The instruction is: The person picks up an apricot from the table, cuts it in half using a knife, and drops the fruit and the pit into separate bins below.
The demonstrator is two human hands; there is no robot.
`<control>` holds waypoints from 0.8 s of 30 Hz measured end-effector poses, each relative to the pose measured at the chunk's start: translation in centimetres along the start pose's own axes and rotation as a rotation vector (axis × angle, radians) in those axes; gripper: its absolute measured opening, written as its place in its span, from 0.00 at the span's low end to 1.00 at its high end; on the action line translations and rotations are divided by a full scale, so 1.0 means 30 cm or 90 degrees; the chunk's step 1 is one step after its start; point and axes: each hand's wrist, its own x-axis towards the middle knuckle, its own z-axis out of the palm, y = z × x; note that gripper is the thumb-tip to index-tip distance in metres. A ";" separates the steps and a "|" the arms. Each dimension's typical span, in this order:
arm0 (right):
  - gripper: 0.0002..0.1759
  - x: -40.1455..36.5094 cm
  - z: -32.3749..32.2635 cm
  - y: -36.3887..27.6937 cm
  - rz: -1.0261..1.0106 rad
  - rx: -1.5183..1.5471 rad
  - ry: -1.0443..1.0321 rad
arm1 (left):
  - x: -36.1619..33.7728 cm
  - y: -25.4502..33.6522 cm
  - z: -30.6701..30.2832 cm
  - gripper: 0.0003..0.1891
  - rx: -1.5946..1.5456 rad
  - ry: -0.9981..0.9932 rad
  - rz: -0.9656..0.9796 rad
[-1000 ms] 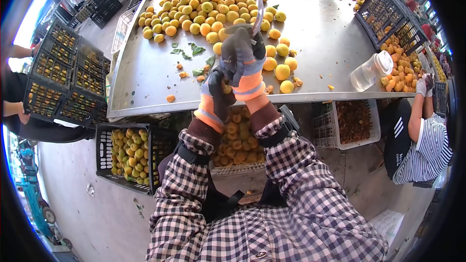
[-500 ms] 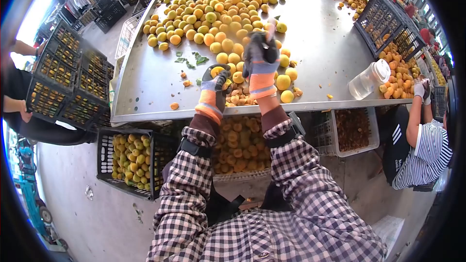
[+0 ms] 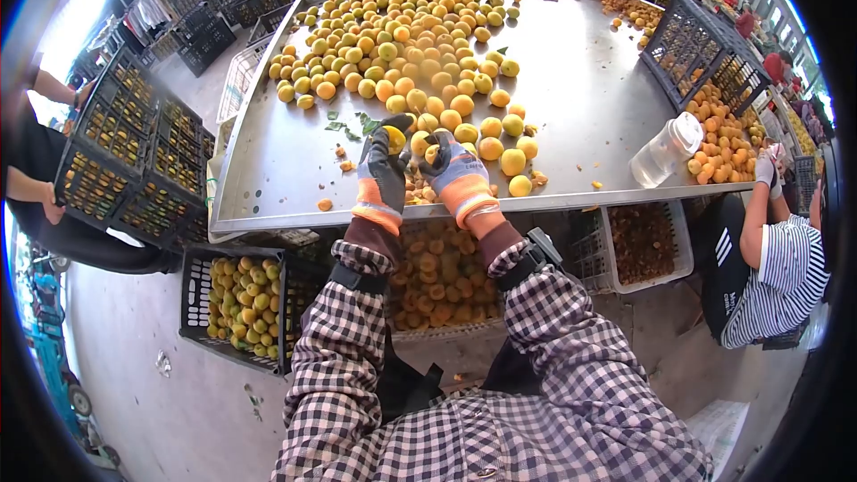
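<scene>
My left hand (image 3: 382, 170), in a grey and orange work glove, is closed around a yellow apricot (image 3: 395, 139) above the near edge of the metal table (image 3: 303, 187). Just beside it, my right hand (image 3: 453, 171) wears a matching glove, its fingers curled in toward the left hand. A yellow apricot (image 3: 432, 153) shows between its thumb and fingers; the glove hides part of this fruit. Loose apricots (image 3: 434, 105) spread from the hands to the table's far side. Orange fruit pieces (image 3: 418, 189) lie beneath the hands, partly covered.
Below the table edge is a crate of apricots (image 3: 442, 277). A black crate (image 3: 234, 303) of greener fruit stands left, and a white crate (image 3: 647, 245) of dark scraps right. A clear plastic jar (image 3: 665, 152) stands near a tipped black crate (image 3: 705, 49). People work around.
My right hand has come down and left, from a blurred raised position to beside my left hand. At left, the person with the stacked crates has shifted slightly in view.
</scene>
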 end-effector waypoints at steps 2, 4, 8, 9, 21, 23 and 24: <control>0.20 0.004 0.015 0.049 0.010 0.004 0.016 | -0.011 0.014 0.001 0.18 -0.016 0.085 -0.084; 0.18 0.017 0.006 0.090 0.000 0.008 0.056 | -0.024 0.032 0.008 0.17 0.021 0.092 -0.081; 0.15 0.047 -0.083 0.125 0.047 0.207 0.164 | -0.077 0.094 0.052 0.14 0.223 0.042 -0.100; 0.13 0.046 -0.116 0.139 0.070 0.214 0.198 | -0.098 0.112 0.059 0.13 0.271 -0.004 -0.112; 0.10 -0.036 -0.427 0.159 0.125 0.667 0.152 | -0.144 0.024 0.084 0.14 0.420 -0.156 -0.160; 0.09 -0.044 -0.446 0.155 0.135 0.676 0.166 | -0.110 -0.018 0.092 0.14 0.494 -0.146 -0.074; 0.09 -0.049 -0.456 0.157 0.143 0.683 0.171 | -0.101 -0.039 0.097 0.14 0.494 -0.154 -0.076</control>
